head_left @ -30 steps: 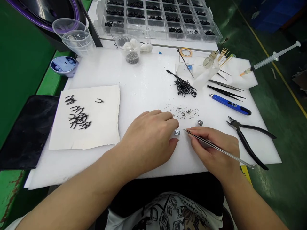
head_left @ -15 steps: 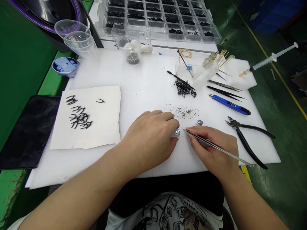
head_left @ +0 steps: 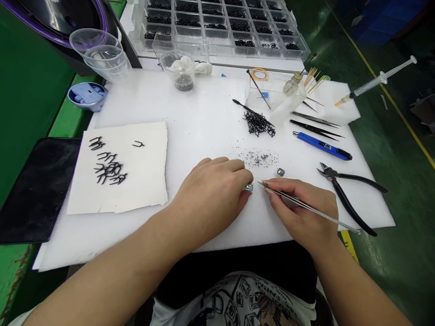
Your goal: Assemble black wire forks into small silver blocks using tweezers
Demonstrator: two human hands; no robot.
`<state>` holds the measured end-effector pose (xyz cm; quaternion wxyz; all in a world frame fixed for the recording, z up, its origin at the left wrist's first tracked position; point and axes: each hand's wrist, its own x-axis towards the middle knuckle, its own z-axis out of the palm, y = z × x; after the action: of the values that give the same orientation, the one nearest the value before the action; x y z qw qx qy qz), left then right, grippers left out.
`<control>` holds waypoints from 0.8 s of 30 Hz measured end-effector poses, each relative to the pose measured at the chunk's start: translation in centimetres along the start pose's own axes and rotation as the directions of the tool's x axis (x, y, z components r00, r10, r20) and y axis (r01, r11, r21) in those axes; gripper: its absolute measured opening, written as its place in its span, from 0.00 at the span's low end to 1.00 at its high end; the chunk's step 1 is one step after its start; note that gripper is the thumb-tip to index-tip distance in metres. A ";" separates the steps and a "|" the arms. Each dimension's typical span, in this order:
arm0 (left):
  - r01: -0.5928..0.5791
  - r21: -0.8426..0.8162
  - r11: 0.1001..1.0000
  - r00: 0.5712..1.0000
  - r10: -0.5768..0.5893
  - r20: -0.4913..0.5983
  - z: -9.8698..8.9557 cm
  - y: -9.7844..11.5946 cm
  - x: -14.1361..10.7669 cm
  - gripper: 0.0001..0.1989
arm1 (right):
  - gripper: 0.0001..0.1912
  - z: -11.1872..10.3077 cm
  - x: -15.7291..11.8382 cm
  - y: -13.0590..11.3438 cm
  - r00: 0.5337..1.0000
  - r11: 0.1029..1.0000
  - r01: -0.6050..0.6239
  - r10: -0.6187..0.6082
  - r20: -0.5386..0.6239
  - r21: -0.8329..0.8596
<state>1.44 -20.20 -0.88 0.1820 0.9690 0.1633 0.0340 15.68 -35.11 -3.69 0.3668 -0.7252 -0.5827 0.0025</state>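
Between its thumb and fingers, my left hand [head_left: 215,197] pinches a small shiny metal piece [head_left: 249,186], most of which the fingers cover. My right hand [head_left: 304,208] is closed around slim metal tweezers [head_left: 306,206], held like a pen with the tips pointing left, a short gap from the metal piece. A second small silvery metal piece [head_left: 280,172] lies on the white foam sheet just above the right hand. Beyond both hands are scattered tiny dark bits [head_left: 260,158] and a heap of black forked parts [head_left: 258,123].
White paper [head_left: 149,176] at left carries several black forked pieces. Diagonal cutters [head_left: 340,174], a blue utility knife [head_left: 322,146], black tweezers [head_left: 316,130] and a syringe [head_left: 377,81] lie at right. A compartment box [head_left: 217,36], clear cups [head_left: 105,56] and a glass bottle [head_left: 292,84] stand behind.
The view has shifted slightly, moving the whole scene a little left. The metal piece in my left hand looks slightly turned; both hands keep their grips.
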 end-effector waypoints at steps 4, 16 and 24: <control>0.000 0.029 1.000 0.999 0.001 -0.038 0.2 0.4 0.0 0.06 | 0.12 -0.4 -0.6 -0.1 0.999 0.995 -0.011 0.014 -0.035 0.104; -0.027 0.172 0.985 0.994 0.045 -0.100 0.5 1.0 -0.1 0.07 | 0.12 -0.7 -0.5 -0.4 0.998 0.977 -0.067 0.066 0.007 0.203; -0.005 0.109 0.994 0.998 0.012 -0.057 0.4 0.8 0.1 0.09 | 0.09 -0.7 0.3 -0.4 0.992 0.973 -0.112 0.098 0.079 0.201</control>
<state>1.84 -21.01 -1.00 0.1241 0.9768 0.1660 0.0536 15.72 -35.24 -2.84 0.4186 -0.7129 -0.5524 0.1069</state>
